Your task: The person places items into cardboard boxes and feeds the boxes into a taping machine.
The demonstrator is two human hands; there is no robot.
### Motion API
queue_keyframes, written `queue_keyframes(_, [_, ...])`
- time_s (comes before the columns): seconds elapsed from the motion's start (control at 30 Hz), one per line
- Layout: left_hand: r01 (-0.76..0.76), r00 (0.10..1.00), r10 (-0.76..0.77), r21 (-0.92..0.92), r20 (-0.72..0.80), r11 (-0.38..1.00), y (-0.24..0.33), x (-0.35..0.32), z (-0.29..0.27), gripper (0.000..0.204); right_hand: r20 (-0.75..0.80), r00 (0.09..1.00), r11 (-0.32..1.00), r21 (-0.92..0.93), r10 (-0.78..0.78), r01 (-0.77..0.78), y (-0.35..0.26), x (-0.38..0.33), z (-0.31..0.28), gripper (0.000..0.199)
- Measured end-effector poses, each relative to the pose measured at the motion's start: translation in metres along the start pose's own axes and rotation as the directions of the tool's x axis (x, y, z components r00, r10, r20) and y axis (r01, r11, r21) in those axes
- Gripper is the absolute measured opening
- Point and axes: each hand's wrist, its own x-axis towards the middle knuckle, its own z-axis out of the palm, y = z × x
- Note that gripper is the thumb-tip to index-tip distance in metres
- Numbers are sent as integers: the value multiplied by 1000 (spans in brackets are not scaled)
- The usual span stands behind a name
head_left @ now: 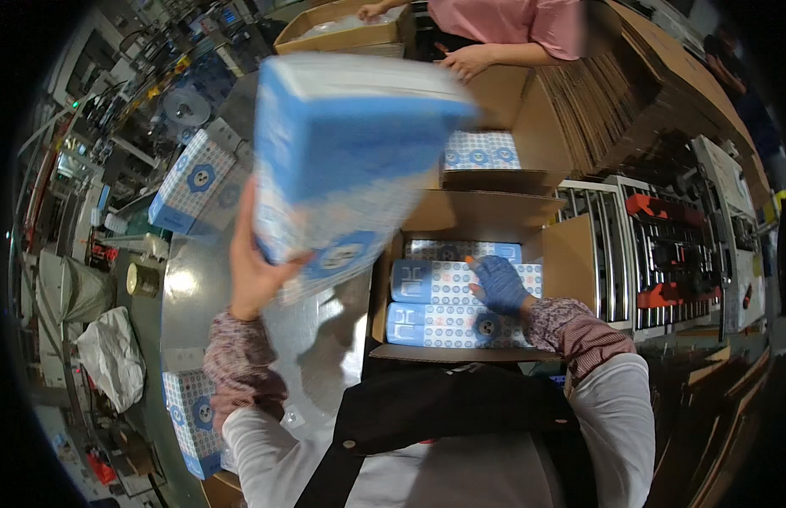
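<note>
Raised closest to the lens, a large blue-and-white soft pack (346, 161) is seen blurred, its plastic wrap glossy and its shape a rounded block printed with a small dotted pattern and a round emblem. It is gripped at its lower left corner by the left hand (253, 271), which is bare; the thumb is laid up the near face while the other fingers are hidden behind the pack, so the hand is closed on it. The pack is held tilted, above a shiny metal table (185, 292) and just left of an open cardboard box (570, 254).

Inside that box, matching packs (448, 305) are stacked flat in rows, their printed faces upward. On the top of them the right hand (499, 284), covered by a blue knitted glove, is pressed with fingers spread; nothing is clasped by it. Patterned sleeves are worn at both wrists under white cuffs.

A second cardboard box (528, 118) with the same packs inside is set farther off, and a person in a pink top (511, 21) is seen touching its flap. More packs (194, 182) lie on the table to the left, another pack (190, 419) rests at the lower left edge, and a white bag (113, 356) hangs beside it. Flattened cardboard sheets (655, 93) are piled to the right.
</note>
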Motion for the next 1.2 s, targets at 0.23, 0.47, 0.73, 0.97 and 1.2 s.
queue_keyframes(0.23, [-412, 645, 43, 299, 763, 861, -5, 41, 186, 78, -38, 958, 957, 45, -284, 285, -2, -19, 23, 49])
queue_keyframes(0.47, [-395, 782, 177, 257, 597, 882, -145, -16, 278, 50, -297, 919, 958, -199, -258, 205, 6, -8, -34, 43])
queue_keyframes(0.73, [-379, 774, 54, 394, 631, 837, -152, -34, 237, 57, -10, 970, 951, -195, 245, -242, 50, -12, -24, 59])
queue_keyframes(0.97, [89, 928, -164, 228, 334, 970, -126, -109, 196, 57, -615, 632, 671, -215, 471, -710, 20, -97, -135, 51])
queue_keyframes(1.2, [287, 939, -310, 159, 150, 945, -111, -124, 253, 56, -145, 599, 614, 105, 788, -782, 73, -162, -134, 35])
